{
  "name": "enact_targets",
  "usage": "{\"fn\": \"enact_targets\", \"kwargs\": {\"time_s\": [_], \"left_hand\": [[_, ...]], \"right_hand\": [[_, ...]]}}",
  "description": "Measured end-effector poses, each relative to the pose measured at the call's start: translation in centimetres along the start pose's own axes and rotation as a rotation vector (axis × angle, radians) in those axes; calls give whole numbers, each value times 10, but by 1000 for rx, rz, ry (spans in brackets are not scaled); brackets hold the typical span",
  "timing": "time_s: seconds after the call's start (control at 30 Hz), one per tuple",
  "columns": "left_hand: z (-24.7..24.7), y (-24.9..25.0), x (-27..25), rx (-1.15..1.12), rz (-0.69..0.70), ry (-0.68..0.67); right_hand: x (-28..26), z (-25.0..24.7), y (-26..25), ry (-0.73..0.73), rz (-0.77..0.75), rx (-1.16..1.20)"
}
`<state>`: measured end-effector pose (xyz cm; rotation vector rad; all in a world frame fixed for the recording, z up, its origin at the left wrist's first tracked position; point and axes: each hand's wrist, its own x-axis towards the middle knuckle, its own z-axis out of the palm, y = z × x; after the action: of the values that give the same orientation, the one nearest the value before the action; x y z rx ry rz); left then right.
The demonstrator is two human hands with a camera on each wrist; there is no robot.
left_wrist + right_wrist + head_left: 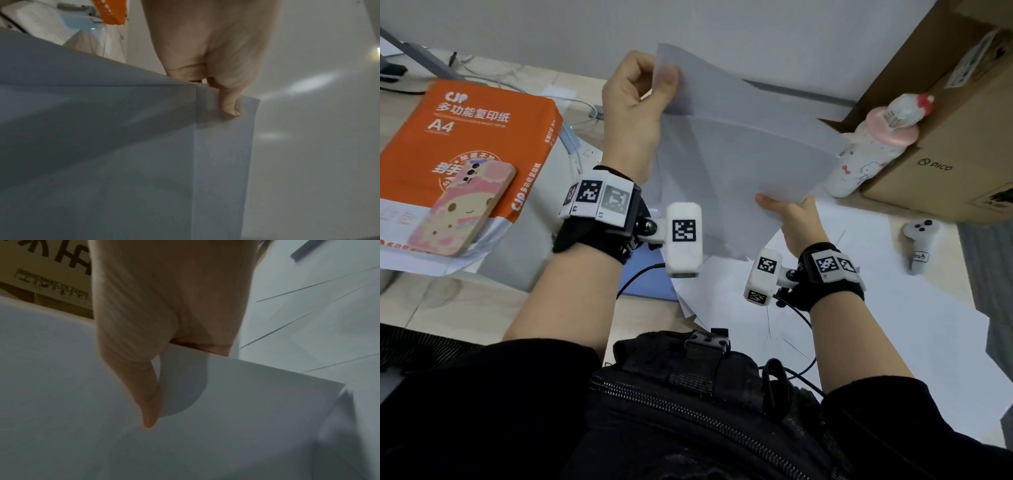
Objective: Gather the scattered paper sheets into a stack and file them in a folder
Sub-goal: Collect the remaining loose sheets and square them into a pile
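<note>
Pinching between both hands' fingers (667, 80), paper sheets (739, 154) hang.

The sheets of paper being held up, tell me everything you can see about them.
The sheets are plain white paper, blank on the sides that show, thin and slightly curved. They are held up off the desk, fanned unevenly so corners and edges do not line up. The left hand pinches a top corner; the right hand grips the lower edge, thumb on the front. How many there are cannot be told.
</note>
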<state>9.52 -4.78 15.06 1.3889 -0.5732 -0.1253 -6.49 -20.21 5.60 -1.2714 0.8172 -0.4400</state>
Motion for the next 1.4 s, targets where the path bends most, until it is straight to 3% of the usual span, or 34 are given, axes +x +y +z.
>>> {"fn": "enact_targets", "kwargs": {"time_s": [0.27, 0.6, 0.77, 0.87, 1.03, 1.27, 1.4], "left_hand": [[-7, 2, 2, -359, -173, -1], [-20, -25, -5, -96, -283, -73], [-25, -40, -11, 39, -356, -276], [-25, -50, -18, 95, -386, -238], [-24, -43, -7, -34, -356, -108], [-30, -60, -19, 35, -469, -133], [-23, -63, -26, 30, -515, -117]], "right_hand": [[0, 1, -3, -31, 1, 13], [5, 0, -3, -17, 13, 17], [7, 1, -4, 18, 7, 34], [7, 5, -7, 11, 5, 31], [10, 5, -16, -47, -66, 42], [13, 2, -7, -200, -38, -79], [12, 13, -7, -181, -74, -83]]}}
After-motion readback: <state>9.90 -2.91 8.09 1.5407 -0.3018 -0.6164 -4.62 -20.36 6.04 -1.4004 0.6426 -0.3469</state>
